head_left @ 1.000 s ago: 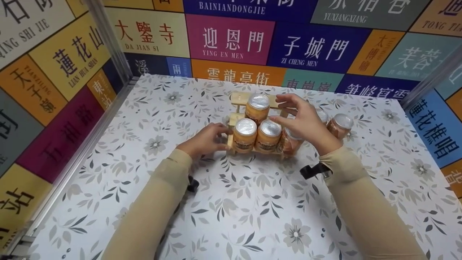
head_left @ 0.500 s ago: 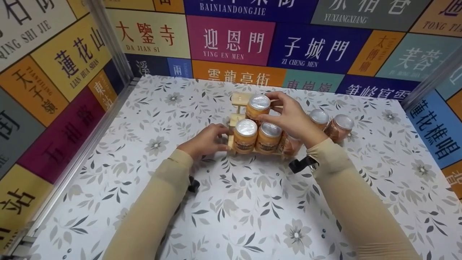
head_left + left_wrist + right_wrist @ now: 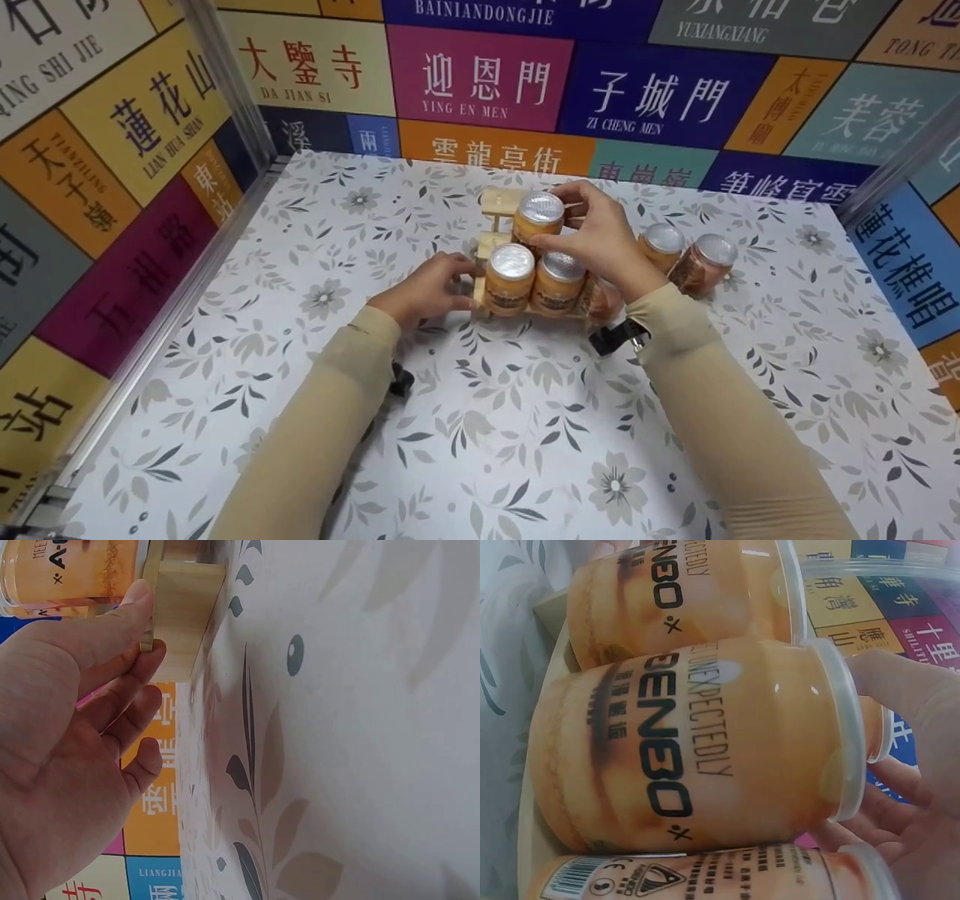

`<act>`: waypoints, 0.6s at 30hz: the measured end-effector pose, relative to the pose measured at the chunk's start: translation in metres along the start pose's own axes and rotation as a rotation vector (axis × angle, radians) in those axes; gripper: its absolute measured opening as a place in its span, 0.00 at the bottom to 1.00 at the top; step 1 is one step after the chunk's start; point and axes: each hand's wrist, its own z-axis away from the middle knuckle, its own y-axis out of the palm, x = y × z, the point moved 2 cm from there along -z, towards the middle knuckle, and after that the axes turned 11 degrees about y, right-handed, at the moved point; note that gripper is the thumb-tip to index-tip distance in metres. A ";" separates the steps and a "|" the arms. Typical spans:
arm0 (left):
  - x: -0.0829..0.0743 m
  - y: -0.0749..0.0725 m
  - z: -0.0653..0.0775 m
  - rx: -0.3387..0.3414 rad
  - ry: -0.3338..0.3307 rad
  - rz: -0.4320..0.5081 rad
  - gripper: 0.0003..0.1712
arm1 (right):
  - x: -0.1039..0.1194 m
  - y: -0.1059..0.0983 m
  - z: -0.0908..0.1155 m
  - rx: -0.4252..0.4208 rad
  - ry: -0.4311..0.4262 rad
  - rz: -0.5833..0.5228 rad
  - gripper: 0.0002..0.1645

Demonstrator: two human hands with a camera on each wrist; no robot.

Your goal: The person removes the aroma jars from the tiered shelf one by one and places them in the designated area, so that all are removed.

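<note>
My left hand [image 3: 426, 291] pinches the wooden rack [image 3: 501, 199] by its end while my right hand [image 3: 598, 238] grips a silver-topped can [image 3: 538, 215] on it, behind the front cans [image 3: 508, 291], probably light, stiff and slick, best held below the rim.

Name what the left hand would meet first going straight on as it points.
The wooden rack, whose edge the left hand pinches; beyond that, probably the front-left jar, though depth is unclear.

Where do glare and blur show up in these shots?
Head view: bright glare on the silvery lids; left wrist view: pale printed leaves look soft-edged; right wrist view: white glints on the middle jar, its large lettering readable.
</note>
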 end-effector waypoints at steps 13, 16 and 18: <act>0.000 -0.003 0.000 -0.009 -0.029 0.020 0.33 | 0.003 -0.012 0.004 -0.057 -0.034 -0.208 0.44; 0.000 -0.003 0.000 -0.008 -0.032 0.030 0.33 | 0.003 -0.015 0.005 -0.071 -0.049 -0.241 0.43; 0.000 -0.003 0.000 -0.003 -0.023 0.026 0.34 | 0.003 -0.018 0.005 -0.087 -0.063 -0.246 0.42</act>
